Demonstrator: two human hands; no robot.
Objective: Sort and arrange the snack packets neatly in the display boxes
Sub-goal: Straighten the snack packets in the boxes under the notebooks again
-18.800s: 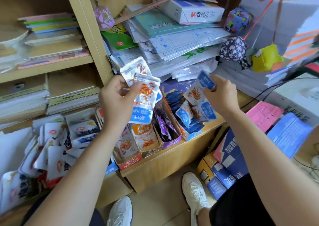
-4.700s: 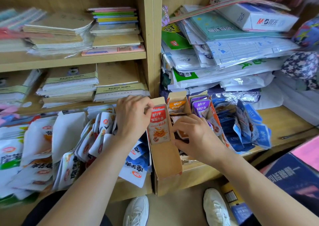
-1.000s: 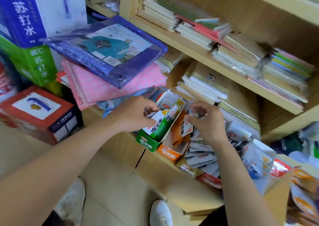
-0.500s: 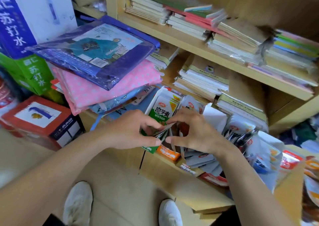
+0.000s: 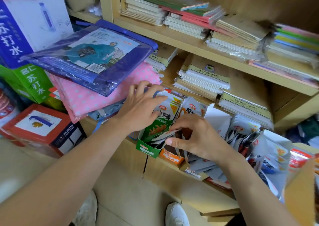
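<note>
Centre frame, the green cardboard display box (image 5: 146, 150) sits at the front edge of the wooden shelf (image 5: 172, 175). A hard push might tip it off or buckle its crammed green-and-white snack packets (image 5: 165, 118). The right hand (image 5: 196, 139), fingers curled, pinches their lower edges. Beyond it, the left hand (image 5: 141, 108) clasps the stack's top, thumb across the front.

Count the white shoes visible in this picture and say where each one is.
2. The left shoe is at the bottom edge, under the left forearm; the right shoe is on the floor in front of the shelf unit. The frame cuts off both.
</note>
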